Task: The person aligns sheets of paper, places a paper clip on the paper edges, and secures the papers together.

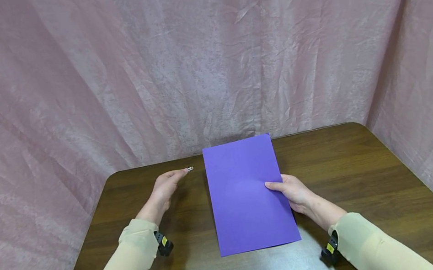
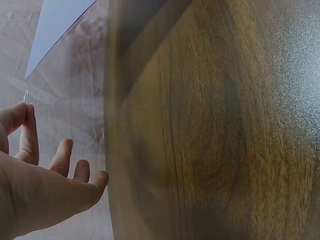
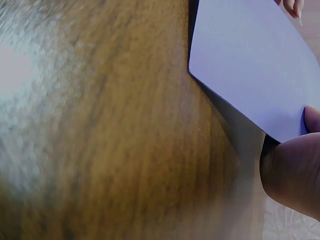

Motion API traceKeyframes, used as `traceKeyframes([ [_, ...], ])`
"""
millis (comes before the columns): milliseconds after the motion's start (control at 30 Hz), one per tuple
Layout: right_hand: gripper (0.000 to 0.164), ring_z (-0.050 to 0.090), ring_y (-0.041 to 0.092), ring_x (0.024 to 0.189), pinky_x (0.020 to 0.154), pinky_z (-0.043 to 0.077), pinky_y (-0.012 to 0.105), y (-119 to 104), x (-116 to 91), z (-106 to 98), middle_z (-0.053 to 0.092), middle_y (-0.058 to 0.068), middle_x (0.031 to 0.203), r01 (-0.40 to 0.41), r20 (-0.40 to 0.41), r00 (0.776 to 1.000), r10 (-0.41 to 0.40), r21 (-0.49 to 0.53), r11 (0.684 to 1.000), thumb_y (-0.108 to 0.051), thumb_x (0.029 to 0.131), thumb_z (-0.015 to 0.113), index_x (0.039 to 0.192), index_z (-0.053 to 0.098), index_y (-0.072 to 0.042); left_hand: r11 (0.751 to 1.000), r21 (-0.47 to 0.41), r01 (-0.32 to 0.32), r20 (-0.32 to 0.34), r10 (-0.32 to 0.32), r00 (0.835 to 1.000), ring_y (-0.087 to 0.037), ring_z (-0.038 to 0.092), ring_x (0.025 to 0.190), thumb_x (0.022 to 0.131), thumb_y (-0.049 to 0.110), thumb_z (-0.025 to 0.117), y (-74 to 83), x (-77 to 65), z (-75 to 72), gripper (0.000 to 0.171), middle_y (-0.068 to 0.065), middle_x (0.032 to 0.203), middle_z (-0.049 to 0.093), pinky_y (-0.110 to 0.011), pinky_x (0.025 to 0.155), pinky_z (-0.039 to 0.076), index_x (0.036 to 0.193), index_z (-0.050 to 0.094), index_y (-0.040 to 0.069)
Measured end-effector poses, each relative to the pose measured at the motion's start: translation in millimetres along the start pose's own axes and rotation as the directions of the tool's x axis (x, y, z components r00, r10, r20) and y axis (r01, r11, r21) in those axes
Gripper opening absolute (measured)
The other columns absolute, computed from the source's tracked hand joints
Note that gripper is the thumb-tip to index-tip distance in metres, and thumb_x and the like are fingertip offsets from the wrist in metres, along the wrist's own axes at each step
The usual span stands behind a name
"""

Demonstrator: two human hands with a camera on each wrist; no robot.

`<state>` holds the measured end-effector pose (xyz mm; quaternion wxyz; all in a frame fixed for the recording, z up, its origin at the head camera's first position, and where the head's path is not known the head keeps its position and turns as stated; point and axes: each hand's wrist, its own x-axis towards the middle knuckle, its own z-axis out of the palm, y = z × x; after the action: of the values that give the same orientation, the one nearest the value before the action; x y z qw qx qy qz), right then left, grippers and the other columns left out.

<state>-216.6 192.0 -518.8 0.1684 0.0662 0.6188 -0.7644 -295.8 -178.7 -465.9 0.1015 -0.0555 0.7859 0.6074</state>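
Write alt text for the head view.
A person's right hand grips purple paper by its right edge, while the left hand pinches a small paper clip to the paper's left. Behind the wooden table hangs a pink curtain.

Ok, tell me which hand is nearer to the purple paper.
Right. The right hand grips the purple paper at its right edge; the left hand is off to the paper's left, not touching it, pinching a small clip.
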Motion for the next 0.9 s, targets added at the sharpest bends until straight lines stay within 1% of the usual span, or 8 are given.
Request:
traceKeyframes([
  [233, 0.033, 0.073, 0.021, 0.083, 0.073, 0.06, 0.037, -0.5, 0.5, 0.0, 0.075, 0.007, 0.094, -0.001, 0.011, 1.0, 0.001, 0.004, 1.0, -0.014, 0.102, 0.063, 0.129, 0.057, 0.003, 1.0, 0.013, -0.005, -0.002, 0.005, 1.0, -0.034, 0.033, 0.144, 0.097, 0.037, 0.071, 1.6, 1.3, 2.9, 0.048, -0.014, 0.147, 0.053, -0.055, 0.12, 0.023, 0.126, 0.067, -0.001],
  [467, 0.032, 0.073, 0.021, 0.083, 0.073, 0.06, 0.037, -0.9, 2.0, 1.8, 0.075, 0.007, 0.093, 0.006, 0.018, 1.0, -0.007, 0.007, 1.0, -0.013, 0.102, 0.063, 0.129, 0.057, 0.003, 1.0, 0.0, -0.011, -0.002, 0.011, 1.0, -0.033, 0.034, 0.143, 0.096, 0.036, 0.072, 1.3, 1.9, 4.4, 0.045, -0.014, 0.145, 0.054, -0.054, 0.12, 0.023, 0.124, 0.068, 0.0],
  [800, 0.028, 0.073, 0.02, 0.081, 0.072, 0.06, 0.037, -2.2, 3.1, 5.3, 0.075, 0.007, 0.091, 0.004, 0.025, 1.0, -0.005, 0.021, 1.0, -0.012, 0.102, 0.063, 0.126, 0.059, 0.001, 1.0, 0.015, 0.001, 0.02, -0.002, 1.0, -0.034, 0.031, 0.146, 0.096, 0.041, 0.072, 3.2, 2.2, 6.2, 0.051, -0.012, 0.149, 0.05, -0.057, 0.12, 0.021, 0.127, 0.067, 0.002],
  [900, 0.026, 0.073, 0.02, 0.081, 0.072, 0.06, 0.037, -2.4, 3.4, 6.4, 0.075, 0.007, 0.091, 0.008, 0.028, 1.0, -0.008, 0.026, 1.0, -0.011, 0.101, 0.063, 0.125, 0.06, 0.0, 1.0, 0.014, -0.006, 0.015, 0.006, 1.0, -0.033, 0.033, 0.144, 0.095, 0.04, 0.072, 3.6, 3.1, 8.0, 0.053, -0.012, 0.147, 0.052, -0.056, 0.12, 0.022, 0.129, 0.066, 0.0],
])
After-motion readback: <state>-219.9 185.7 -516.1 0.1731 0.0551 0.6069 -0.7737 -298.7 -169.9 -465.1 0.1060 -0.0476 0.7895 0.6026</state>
